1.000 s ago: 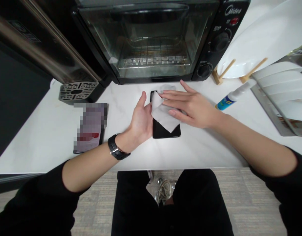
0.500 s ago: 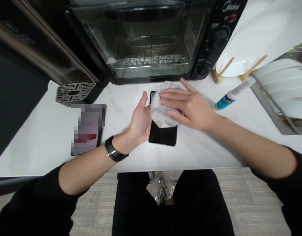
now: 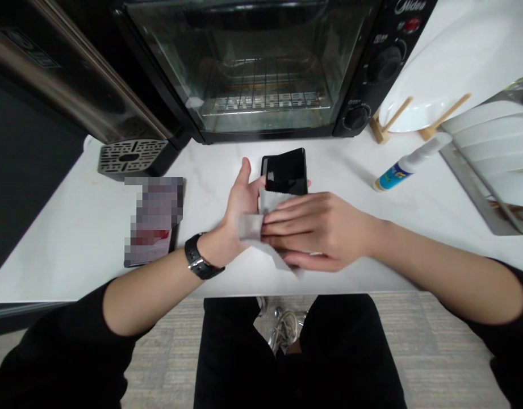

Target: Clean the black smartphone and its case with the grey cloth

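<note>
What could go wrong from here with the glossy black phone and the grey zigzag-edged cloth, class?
The glossy black phone seems only loosely supported by the left hand, so it could slip onto the hard white counter. The grey zigzag-edged cloth hangs loose below the right hand and might drag the phone if pulled. The black wristwatch sits close and could perhaps scuff the phone.

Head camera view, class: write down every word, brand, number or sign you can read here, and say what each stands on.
"Midea": on the black control panel of the toaster oven.
Small markings beside the panel's knobs: too small to read.
Label on the spray bottle: too blurred to read.
Pixelated item on the counter: unreadable.
</note>
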The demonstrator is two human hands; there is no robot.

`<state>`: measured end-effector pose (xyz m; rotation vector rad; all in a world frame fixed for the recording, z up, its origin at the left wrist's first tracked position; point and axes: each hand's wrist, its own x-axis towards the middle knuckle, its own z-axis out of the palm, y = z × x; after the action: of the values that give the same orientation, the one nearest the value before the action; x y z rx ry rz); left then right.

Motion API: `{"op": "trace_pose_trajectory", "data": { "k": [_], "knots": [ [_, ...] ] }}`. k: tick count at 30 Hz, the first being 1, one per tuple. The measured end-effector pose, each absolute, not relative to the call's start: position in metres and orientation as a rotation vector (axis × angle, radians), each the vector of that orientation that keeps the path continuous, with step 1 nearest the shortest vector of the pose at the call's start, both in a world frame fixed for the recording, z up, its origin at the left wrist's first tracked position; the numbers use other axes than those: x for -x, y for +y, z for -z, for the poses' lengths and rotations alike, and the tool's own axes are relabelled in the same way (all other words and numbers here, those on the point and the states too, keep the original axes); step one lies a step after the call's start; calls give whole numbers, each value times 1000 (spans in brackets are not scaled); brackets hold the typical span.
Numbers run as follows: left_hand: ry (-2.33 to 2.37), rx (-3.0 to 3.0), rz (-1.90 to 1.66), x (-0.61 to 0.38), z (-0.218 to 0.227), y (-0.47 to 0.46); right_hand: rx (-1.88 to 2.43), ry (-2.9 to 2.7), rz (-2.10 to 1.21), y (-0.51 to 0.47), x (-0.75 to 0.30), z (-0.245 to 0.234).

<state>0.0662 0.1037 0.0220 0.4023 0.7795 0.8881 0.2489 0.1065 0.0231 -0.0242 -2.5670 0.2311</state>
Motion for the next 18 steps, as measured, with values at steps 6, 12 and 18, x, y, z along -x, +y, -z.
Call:
{"op": "trace_pose_trajectory", "data": {
  "k": [6,12,18],
  "knots": [
    [827,-411,-903,-66,-25,106,52,-2562,-121,114,-252,-17],
    [770,-426,-1070,-79,-24,99,669,-2480,-102,141,-267,-18],
    [702,-422,-1020,-82,-25,98,707,-2481,-136,138,-265,-14]
  ]
}}
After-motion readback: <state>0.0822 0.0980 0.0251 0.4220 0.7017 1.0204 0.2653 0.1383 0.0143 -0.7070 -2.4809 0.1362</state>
